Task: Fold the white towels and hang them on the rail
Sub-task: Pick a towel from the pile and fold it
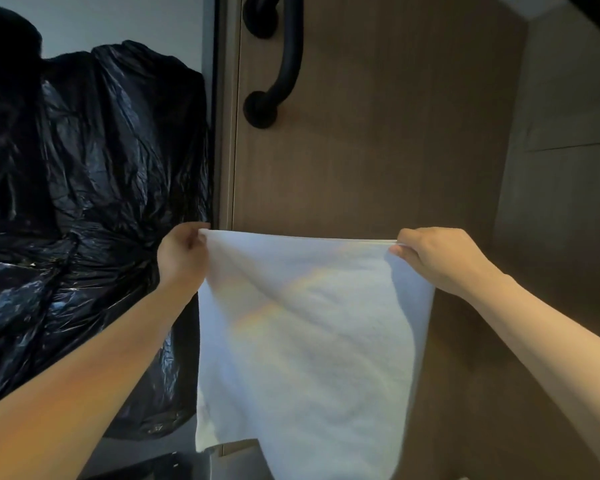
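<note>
The soft white cloth towel point(305, 334) hangs in the air before the brown wooden door point(378, 133). The left hand point(182, 252) and right hand point(437, 258) each pinch a top corner, probably to stretch it flat for folding.

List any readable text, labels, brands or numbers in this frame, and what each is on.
None: no text, label, brand or number shows on the white towel, the black plastic bag, the wooden door or its black handle.
</note>
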The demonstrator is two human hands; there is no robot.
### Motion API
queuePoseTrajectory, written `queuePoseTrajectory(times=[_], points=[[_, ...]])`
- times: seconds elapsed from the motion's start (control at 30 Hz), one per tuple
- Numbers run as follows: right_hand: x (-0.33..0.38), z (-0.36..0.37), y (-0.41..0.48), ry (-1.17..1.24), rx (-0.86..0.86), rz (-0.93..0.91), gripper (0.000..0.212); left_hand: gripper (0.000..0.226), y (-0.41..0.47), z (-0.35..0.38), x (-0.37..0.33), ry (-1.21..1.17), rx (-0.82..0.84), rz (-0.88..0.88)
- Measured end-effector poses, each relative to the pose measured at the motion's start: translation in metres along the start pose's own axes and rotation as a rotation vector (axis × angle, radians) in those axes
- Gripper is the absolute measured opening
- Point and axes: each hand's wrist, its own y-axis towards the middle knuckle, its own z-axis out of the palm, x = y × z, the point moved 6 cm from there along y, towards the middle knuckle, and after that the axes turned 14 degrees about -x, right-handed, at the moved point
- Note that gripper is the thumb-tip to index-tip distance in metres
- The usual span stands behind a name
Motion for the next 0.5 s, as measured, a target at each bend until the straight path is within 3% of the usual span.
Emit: queuePoseTrajectory(times=[0.27,0.5], points=[[-0.004,0.011,-0.004,0.064,0.128,0.201,0.036,0.029,-0.004,0.001,-0.007,-0.006,-0.001,0.041],[-0.002,0.009,-0.008,0.093,0.042,0.284,0.028,0.03,-0.008,0.001,-0.005,-0.005,-0.001,0.05]])
